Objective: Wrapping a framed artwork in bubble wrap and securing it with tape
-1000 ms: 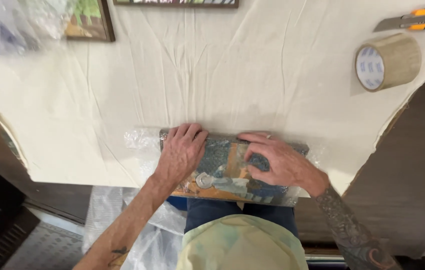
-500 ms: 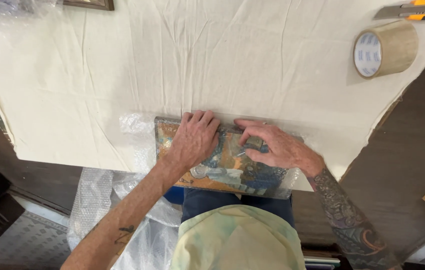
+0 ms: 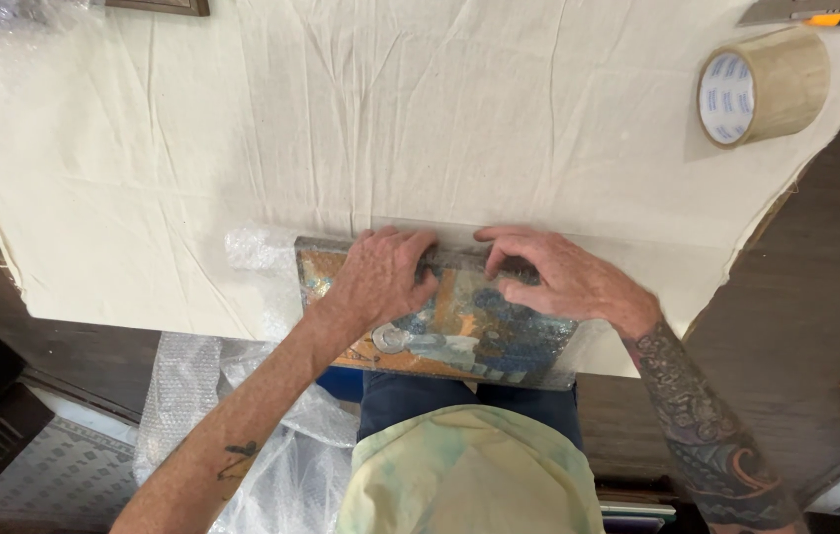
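A small painting (image 3: pixel 459 336) in blue and orange tones, covered in bubble wrap, lies at the near edge of a cream cloth (image 3: pixel 341 129) on the table. My left hand (image 3: pixel 380 277) presses flat on its left half, fingers curled over the far edge. On the right half my right hand (image 3: pixel 558 277) rests, with the fingertips bent onto the far edge of the wrap. Both hands hold the wrapped painting down. Loose bubble wrap (image 3: pixel 252 247) sticks out at the painting's left corner.
A roll of clear packing tape (image 3: pixel 761 84) stands at the far right on the cloth, a utility knife (image 3: pixel 815 12) beyond it. A picture frame corner (image 3: pixel 158 6) shows at the top left. More bubble wrap (image 3: pixel 232 415) hangs below the table edge on the left.
Both hands have slid a little toward the far edge of the wrapped painting. The view has shifted slightly; the painting stays in place.
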